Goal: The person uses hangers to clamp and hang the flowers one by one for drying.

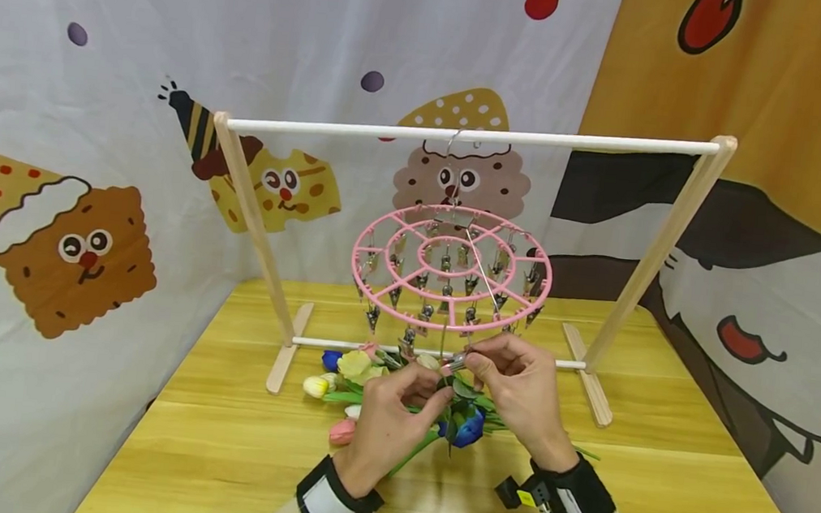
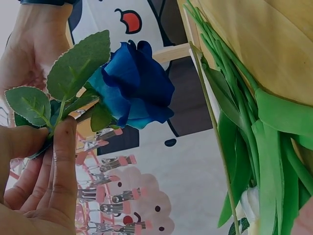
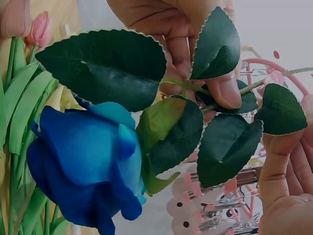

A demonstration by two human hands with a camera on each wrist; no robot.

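Note:
A blue rose [image 3: 88, 156] with serrated green leaves [image 2: 80, 63] hangs bloom-down below the pink round clip hanger [image 1: 545, 289]. My left hand [image 1: 396, 418] pinches its stem just above the bloom, between thumb and fingers, among the leaves. My right hand [image 1: 523, 393] holds a metal clip [image 1: 456, 363] with pink tips, close above the left fingers. In the right wrist view the clip's pink tip [image 3: 274, 77] lies at the rose stem; whether it grips the stem I cannot tell. The right fingers are partly cut off at that view's edge.
Behind the hands, several flowers lie on the wooden table [image 1: 254, 455], among them a yellow bloom [image 1: 354, 365] and a pink tulip [image 1: 342, 431]. The hanger hangs from the white rod [image 1: 319, 127] of a wooden stand [image 1: 257, 202], with several clips below its rings.

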